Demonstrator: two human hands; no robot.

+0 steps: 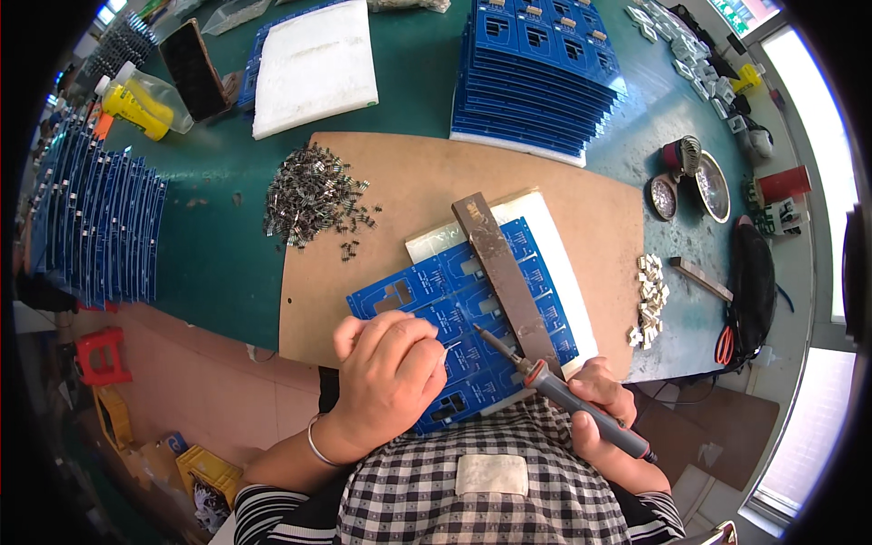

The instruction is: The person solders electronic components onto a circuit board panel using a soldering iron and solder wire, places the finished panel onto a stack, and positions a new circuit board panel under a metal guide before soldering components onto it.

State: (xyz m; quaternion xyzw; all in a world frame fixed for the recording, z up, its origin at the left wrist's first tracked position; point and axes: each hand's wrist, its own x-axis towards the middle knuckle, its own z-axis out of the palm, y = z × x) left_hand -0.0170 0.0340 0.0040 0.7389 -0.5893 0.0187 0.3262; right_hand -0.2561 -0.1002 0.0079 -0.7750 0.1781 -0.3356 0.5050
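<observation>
My right hand (pixel 599 402) is closed around the grey handle of a soldering iron (pixel 581 406). Its tip points up and left, over the middle of a blue circuit board panel (pixel 420 287); whether it touches cannot be made out. Over the panel's near left part, my left hand (pixel 391 368) is closed, with a short end of thin silvery wire (pixel 451 346) showing at its fingertips. Slanting across the panel lies a brown bar (pixel 509 277). Beneath the panel is a white foam slab (pixel 568 300), partly hidden.
A brown board (pixel 400 182) covers the green table's middle. On it are a heap of small black components (pixel 313 195) and white connectors (pixel 648 300). Blue boards are stacked (pixel 536 91) at the back and racked (pixel 100 218) at left. Scissors (pixel 724 345) lie far right.
</observation>
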